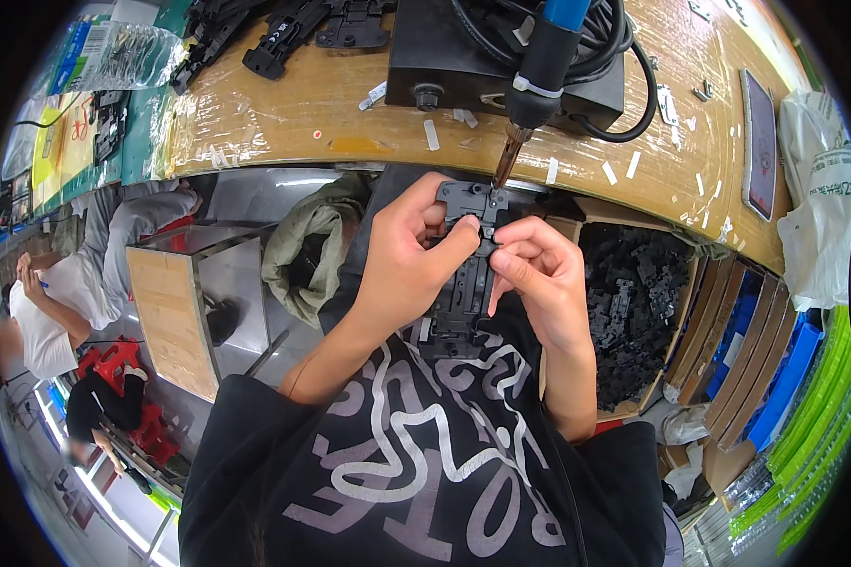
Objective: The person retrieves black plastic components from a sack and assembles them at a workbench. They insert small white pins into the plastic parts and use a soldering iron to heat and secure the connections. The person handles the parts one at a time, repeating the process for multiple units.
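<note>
Wooden counter [284, 104] edge up top, taped over and messy. Left hand [407, 255] and right hand [539, 274] both pinch a flat black plastic bracket [468, 274], held upright just below that counter edge. Blue-handled soldering iron [539, 71] tip touches the bracket's top. Cardboard box of black plastic parts [633, 312] sits just right of the bracket.

Assembly workshop, taped wooden workbench [284, 109], mounted soldering iron [537, 80], carton of black plastic parts [633, 302]
</note>
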